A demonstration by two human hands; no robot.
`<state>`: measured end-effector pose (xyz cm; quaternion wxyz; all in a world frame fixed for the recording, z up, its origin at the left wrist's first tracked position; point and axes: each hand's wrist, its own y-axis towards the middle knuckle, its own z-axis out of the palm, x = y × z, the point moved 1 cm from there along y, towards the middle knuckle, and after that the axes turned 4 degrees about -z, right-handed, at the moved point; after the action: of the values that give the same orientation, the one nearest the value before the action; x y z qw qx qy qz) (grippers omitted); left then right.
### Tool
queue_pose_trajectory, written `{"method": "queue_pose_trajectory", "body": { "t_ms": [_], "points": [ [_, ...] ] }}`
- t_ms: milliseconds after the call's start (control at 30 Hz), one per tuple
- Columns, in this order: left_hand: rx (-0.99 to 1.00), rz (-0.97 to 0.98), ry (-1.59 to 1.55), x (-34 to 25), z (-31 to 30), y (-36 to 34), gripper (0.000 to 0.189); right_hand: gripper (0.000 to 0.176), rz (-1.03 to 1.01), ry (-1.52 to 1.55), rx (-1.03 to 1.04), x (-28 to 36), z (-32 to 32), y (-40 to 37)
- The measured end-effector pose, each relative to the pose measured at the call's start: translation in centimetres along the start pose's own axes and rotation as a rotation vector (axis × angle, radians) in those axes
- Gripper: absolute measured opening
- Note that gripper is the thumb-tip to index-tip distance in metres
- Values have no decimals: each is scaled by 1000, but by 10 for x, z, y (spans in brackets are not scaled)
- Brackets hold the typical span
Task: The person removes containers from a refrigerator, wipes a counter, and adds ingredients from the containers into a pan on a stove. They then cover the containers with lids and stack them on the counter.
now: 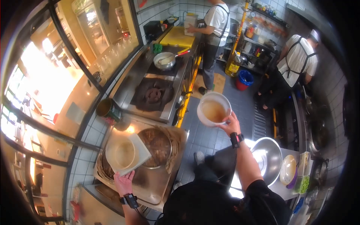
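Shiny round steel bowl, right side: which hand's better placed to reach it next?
Right, probably: the right hand, though gripping a round white tub, is nearer the bowl; the left hand is opposite, at a pale square-edged container.

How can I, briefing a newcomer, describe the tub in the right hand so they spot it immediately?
Start at the grey tiled floor mid-picture. Against it, the right hand holds a round white tub. Brownish contents show inside; unlike the pale container at the left hand, it appears against floor, not the steel counter.
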<state>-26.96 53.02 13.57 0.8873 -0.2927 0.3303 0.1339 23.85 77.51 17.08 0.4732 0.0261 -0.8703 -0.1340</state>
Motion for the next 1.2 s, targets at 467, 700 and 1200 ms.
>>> {"method": "queue_pose_trajectory", "body": {
  "t_ms": [467,700,1200],
  "points": [
    [-42,11,37,71,205,114,62,39,-63,-11,92,-134,-32,204],
    [65,-12,69,76,298,185,63,37,10,79,23,-146,-37,251],
    [270,-83,74,130,531,343,53,37,26,37,42,-203,-94,384]
  ]
}}
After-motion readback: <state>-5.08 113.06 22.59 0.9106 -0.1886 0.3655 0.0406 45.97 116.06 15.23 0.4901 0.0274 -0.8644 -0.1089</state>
